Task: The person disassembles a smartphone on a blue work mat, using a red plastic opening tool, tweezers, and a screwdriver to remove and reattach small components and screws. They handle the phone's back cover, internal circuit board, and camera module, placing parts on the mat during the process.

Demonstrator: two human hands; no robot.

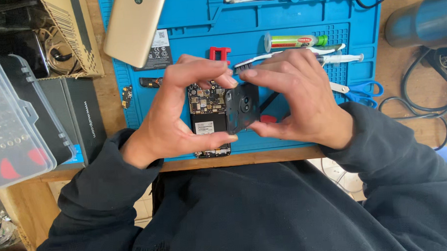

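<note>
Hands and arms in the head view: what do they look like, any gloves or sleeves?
Both hands are bare: no gloves, rings or watch visible. The left hand and right hand emerge from long, dark navy sweatshirt sleeves reaching the wrists, plain and unmarked.

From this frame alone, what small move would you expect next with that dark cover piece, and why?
Probably lifting the dark cover plate clear to the right. The right hand pinches it tilted up beside the opened phone, whose circuit board already shows, while the left hand grips the phone over the blue mat. Whether the plate is fully detached cannot be told.
</note>
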